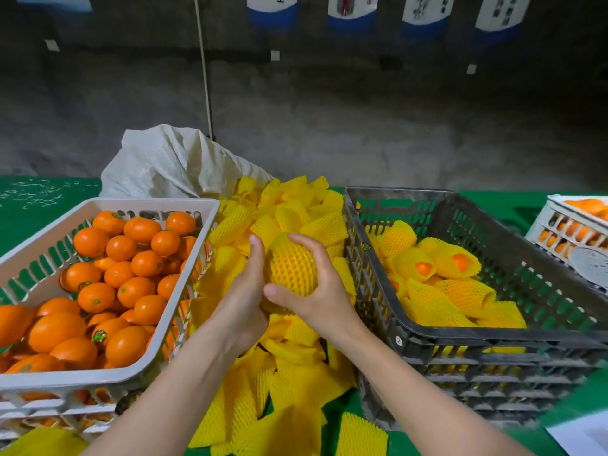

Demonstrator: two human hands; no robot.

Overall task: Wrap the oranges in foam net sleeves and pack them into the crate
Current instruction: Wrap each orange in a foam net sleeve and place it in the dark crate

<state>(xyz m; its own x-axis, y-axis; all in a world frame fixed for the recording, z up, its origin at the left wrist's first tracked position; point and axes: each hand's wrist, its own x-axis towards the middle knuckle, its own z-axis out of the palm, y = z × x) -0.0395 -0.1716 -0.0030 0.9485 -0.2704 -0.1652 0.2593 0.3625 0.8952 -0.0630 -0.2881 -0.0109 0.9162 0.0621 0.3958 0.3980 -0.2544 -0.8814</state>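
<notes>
Loose foam net sleeves (296,373) lie heaped nearest the camera, just left of the black crate (493,343), and both forearms reach over them. Above that heap, beside the black crate's left wall, the sleeved orange (291,268) is held between two hands. The right hand (316,291) grasps it with fingers curled over the top and thumb pressed on the near side. The left hand (243,291) cups its left flank with the thumb up along the net; its other fingers are hidden behind the fruit. Inside the black crate, wrapped oranges (427,264) lie along its left and near sides, several with bare peel showing at an open sleeve end. Bare oranges (121,274) fill the white crate (98,376) further left of the black crate. The likely fault from here is a sleeve left short or off centre: the net looks stretchy and could creep back, baring the fruit to knocks against its neighbours. A loose hold while carrying it over the black crate's wall could also drop it into the heap. Whether the far end of this sleeve covers the orange cannot be told. Right of the black crate, another white crate (572,245) is cut off by the frame edge, and the woven sack (171,162) beyond hides its contents.
</notes>
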